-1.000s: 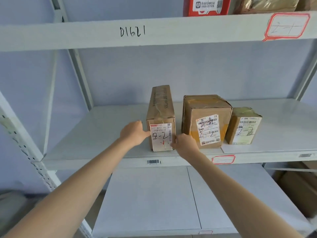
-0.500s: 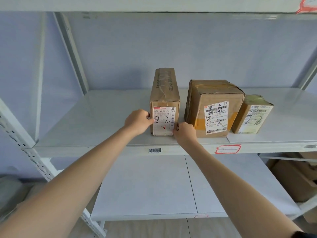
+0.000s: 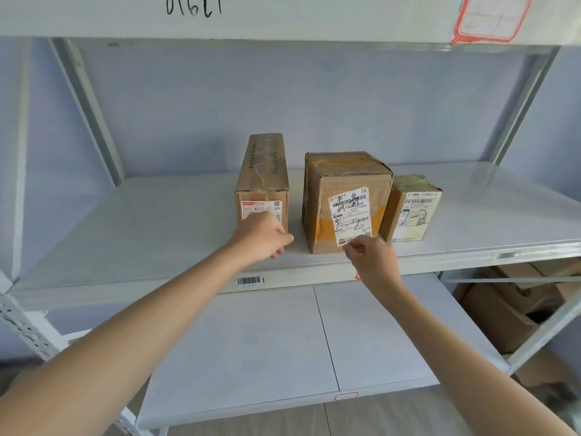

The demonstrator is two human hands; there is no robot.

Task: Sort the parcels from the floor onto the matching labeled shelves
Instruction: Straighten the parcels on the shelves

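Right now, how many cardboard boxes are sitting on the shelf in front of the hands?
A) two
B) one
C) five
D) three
D: a tall narrow box, a bigger middle box and a small box stand in a row on the shelf.

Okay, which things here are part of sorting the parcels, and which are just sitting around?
Part of the job:
- tall narrow parcel, left hand in front of it
- middle parcel marked 2-2, right hand at its label
- small parcel marked 2-2
- middle shelf they stand on

Just lying about:
- brown boxes low on the right
- lower shelf
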